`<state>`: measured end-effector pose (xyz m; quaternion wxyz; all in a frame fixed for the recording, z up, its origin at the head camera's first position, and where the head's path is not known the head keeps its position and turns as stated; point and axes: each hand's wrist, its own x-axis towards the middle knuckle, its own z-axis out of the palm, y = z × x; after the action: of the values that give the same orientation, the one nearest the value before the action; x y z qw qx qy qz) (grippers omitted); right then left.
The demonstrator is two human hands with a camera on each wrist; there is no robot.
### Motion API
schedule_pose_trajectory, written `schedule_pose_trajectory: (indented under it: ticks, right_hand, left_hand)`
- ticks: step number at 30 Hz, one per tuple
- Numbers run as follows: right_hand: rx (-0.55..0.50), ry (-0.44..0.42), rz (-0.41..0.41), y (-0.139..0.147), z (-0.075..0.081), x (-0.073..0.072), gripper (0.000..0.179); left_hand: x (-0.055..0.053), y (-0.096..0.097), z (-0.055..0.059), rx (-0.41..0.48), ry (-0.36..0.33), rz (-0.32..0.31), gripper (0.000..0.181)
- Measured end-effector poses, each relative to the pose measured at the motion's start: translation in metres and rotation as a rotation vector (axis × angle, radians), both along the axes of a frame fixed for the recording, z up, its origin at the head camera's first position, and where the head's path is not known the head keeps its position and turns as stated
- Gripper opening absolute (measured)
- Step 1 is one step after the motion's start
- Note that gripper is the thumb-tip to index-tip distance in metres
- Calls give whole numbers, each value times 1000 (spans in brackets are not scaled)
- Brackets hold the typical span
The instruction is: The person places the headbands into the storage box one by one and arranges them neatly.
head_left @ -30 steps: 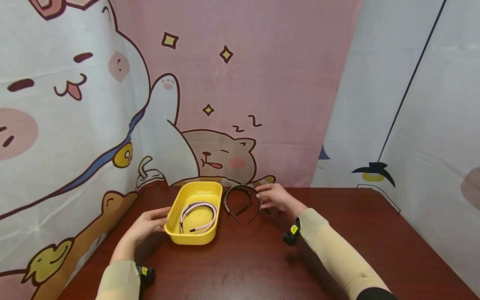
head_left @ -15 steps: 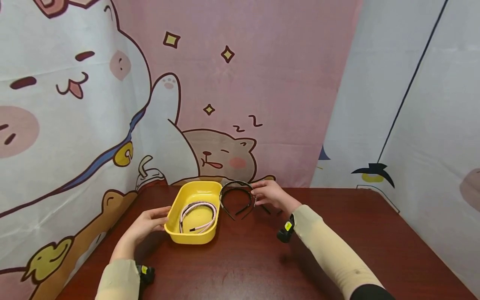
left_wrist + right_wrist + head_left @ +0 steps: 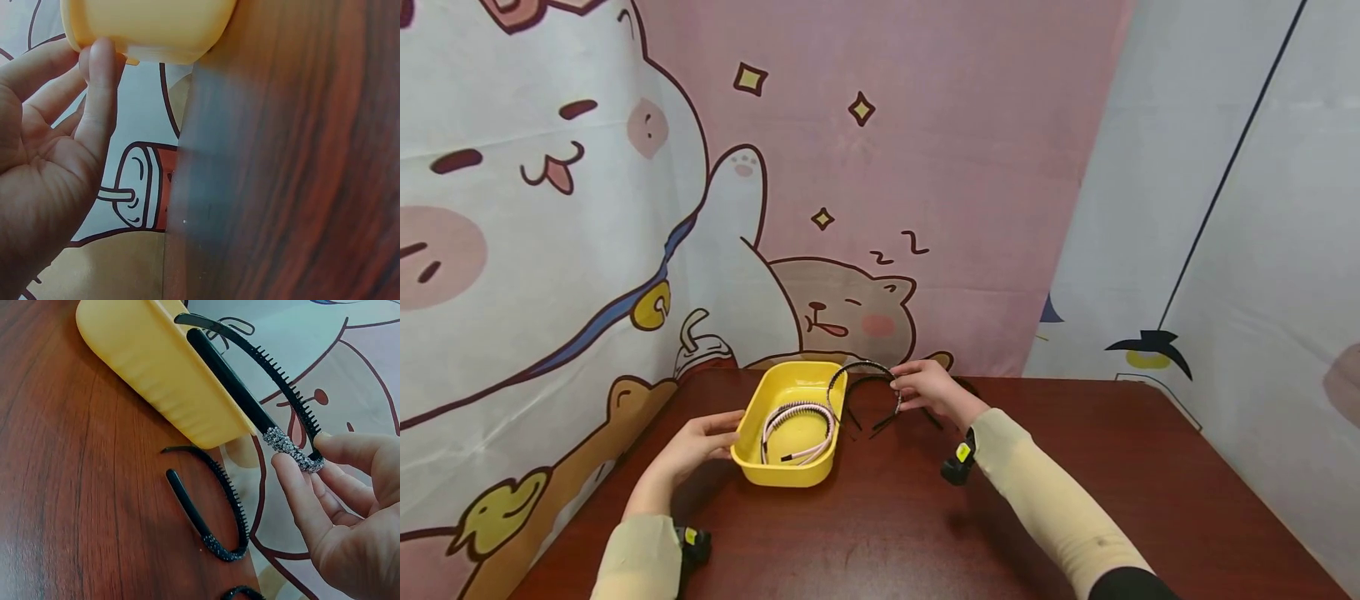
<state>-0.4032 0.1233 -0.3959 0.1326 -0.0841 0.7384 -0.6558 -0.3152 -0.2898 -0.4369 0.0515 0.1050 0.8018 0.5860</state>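
My right hand (image 3: 928,385) pinches a black toothed headband (image 3: 234,387) by its glittery crown, between thumb and fingers. The headband is raised, its legs pointing toward the yellow plastic tray (image 3: 782,477) and overlapping the tray's right rim in the head view. At the tray's left side, my left hand (image 3: 700,446) grips the edge with thumb and fingertips. Inside the tray lie pale pink toothed headbands (image 3: 827,425), curled along its right half. Below the raised one, a second black headband (image 3: 187,500) with a glittery crown lies on the table.
Part of another black headband (image 3: 242,590) shows at the bottom of the right wrist view. Everything stands on a dark red-brown wooden table (image 3: 880,533). A cartoon-printed cloth (image 3: 970,183) hangs right behind the table's far edge.
My right hand has moved left with the black headband, from beside the tray to its right rim. The left hand and the tray have stayed in place.
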Motion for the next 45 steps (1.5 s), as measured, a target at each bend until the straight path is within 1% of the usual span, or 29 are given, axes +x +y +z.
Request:
schedule_pose_trajectory:
  ticks: [9,14,20,30,40,45]
  right_hand:
    - [-24,-22,-22,-11,1,1,40]
    - [-34,-26,-16,-16,2,1,41]
    - [-38,-21,-22,-26,4,4,39]
    - [-55,-31,-18,-42,6,8,43]
    - [-79,-38,-14,-61,0,9,38]
    - [-81,-46,-11,-73,2,11,38]
  left_hand:
    - [0,0,1,-1,-7,1,54]
    - [0,0,1,-8,-4,5,53]
    - [0,1,1,-7,-3,8,53]
    - [2,1,3,-6,-1,-5,54]
    - [0,1,0,1,-1,-11,53]
    - [-1,-1,-1,0,1,-2,53]
